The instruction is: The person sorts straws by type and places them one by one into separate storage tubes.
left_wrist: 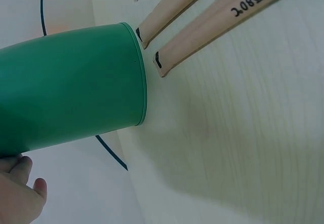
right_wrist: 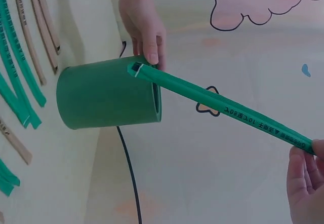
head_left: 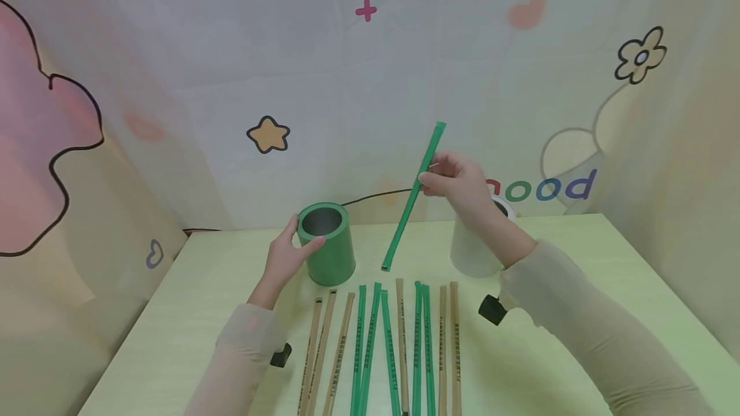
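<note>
My right hand (head_left: 459,182) pinches a green paper-wrapped straw (head_left: 408,210) near its middle, between thumb and fingers. The straw is tilted in the air, its lower end to the right of a green cylindrical cup (head_left: 329,259). My left hand (head_left: 286,259) holds that cup at its rim, thumb at the front and fingers at the left side. The cup stands upright with its dark inside facing up. In the right wrist view the straw (right_wrist: 217,102) overlaps the cup's rim. Behind my right forearm is a white cup (head_left: 471,249), partly hidden.
A row of wrapped straws lies on the pale table (head_left: 191,313) in front of the cups, several brown ones (head_left: 341,352) and several green ones (head_left: 370,339). A printed cloth (head_left: 324,101) hangs behind the table. Small black cameras sit at both wrists.
</note>
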A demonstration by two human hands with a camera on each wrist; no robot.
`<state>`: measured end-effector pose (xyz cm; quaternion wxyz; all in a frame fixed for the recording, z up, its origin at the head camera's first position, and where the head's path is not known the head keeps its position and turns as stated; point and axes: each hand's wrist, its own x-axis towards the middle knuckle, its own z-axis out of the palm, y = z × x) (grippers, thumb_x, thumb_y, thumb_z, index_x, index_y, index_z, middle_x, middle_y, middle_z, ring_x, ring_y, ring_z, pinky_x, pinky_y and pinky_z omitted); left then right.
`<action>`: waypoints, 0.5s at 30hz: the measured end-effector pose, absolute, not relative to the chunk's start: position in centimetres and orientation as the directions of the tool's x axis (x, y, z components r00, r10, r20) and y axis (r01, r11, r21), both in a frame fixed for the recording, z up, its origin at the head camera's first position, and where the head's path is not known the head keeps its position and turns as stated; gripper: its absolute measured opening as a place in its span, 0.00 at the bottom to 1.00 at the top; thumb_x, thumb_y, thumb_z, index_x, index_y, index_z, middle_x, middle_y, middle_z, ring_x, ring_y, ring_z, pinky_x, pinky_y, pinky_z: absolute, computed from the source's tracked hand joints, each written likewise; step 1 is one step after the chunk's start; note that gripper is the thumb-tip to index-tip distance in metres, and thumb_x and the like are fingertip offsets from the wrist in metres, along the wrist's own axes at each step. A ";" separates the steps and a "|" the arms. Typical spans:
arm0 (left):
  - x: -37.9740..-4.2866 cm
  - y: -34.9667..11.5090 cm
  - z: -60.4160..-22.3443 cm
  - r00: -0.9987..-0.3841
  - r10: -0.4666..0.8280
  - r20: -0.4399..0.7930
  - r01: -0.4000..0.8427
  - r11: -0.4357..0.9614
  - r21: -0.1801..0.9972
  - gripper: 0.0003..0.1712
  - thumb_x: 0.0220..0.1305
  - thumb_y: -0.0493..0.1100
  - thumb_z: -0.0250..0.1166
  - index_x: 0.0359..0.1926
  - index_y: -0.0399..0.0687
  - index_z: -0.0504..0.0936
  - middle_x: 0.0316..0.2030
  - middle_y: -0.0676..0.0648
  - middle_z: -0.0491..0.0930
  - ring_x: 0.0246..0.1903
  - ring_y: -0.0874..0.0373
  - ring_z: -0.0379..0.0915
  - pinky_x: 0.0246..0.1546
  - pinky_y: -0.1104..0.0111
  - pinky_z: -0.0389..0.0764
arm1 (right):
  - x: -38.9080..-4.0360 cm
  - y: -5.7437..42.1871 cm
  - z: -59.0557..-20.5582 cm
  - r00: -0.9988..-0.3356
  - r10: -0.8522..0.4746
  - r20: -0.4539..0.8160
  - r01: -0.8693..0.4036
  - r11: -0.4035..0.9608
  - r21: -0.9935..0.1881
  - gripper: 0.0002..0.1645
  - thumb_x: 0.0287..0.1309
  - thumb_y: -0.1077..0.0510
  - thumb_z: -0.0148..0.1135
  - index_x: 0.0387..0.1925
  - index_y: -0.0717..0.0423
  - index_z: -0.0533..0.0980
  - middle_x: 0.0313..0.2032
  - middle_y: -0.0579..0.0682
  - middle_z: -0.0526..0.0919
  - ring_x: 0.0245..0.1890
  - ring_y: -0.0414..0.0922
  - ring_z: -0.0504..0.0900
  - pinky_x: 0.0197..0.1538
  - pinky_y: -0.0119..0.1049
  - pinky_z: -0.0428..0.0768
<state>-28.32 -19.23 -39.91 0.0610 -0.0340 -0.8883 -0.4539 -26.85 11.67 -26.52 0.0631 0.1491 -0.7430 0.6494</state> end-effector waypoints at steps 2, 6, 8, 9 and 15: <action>-28.3 -19.2 -39.9 -0.990 0.005 0.139 0.115 0.585 0.803 0.55 0.49 0.67 0.59 0.68 0.47 0.43 0.68 0.45 0.46 0.67 0.49 0.42 0.63 0.52 0.54 | -27.4 11.1 -26.2 -0.945 -0.111 0.307 -0.313 0.041 -0.949 0.07 0.53 0.63 0.57 0.36 0.58 0.71 0.25 0.41 0.77 0.25 0.37 0.80 0.35 0.27 0.80; -28.3 -19.2 -39.9 -0.991 0.003 0.136 0.112 0.584 0.804 0.55 0.48 0.67 0.59 0.68 0.48 0.43 0.68 0.45 0.46 0.67 0.49 0.42 0.63 0.52 0.54 | -28.3 9.7 -25.6 -0.939 -0.048 0.342 -0.336 -0.090 -0.937 0.06 0.52 0.66 0.57 0.31 0.53 0.72 0.23 0.41 0.77 0.23 0.36 0.79 0.33 0.27 0.80; -28.3 -19.1 -39.9 -0.991 0.001 0.135 0.110 0.585 0.804 0.55 0.48 0.67 0.59 0.68 0.48 0.43 0.68 0.45 0.46 0.67 0.49 0.42 0.63 0.52 0.54 | -28.8 9.0 -25.5 -0.936 -0.013 0.352 -0.348 -0.132 -0.928 0.07 0.51 0.67 0.57 0.29 0.53 0.72 0.22 0.41 0.77 0.22 0.37 0.79 0.32 0.27 0.80; -28.3 -19.1 -39.9 -0.991 0.002 0.134 0.110 0.585 0.804 0.55 0.48 0.67 0.59 0.68 0.49 0.43 0.68 0.46 0.46 0.67 0.49 0.42 0.63 0.53 0.54 | -29.1 8.6 -25.5 -0.934 0.007 0.357 -0.354 -0.148 -0.924 0.07 0.51 0.67 0.57 0.28 0.53 0.72 0.22 0.42 0.77 0.22 0.37 0.79 0.32 0.27 0.80; -28.3 -19.1 -39.9 -0.991 -0.003 0.133 0.105 0.588 0.802 0.55 0.48 0.67 0.59 0.68 0.49 0.43 0.68 0.46 0.46 0.67 0.49 0.42 0.63 0.54 0.54 | -30.8 6.1 -26.5 -0.919 0.128 0.372 -0.392 -0.207 -0.896 0.07 0.49 0.69 0.58 0.28 0.54 0.73 0.21 0.43 0.76 0.22 0.37 0.78 0.31 0.26 0.80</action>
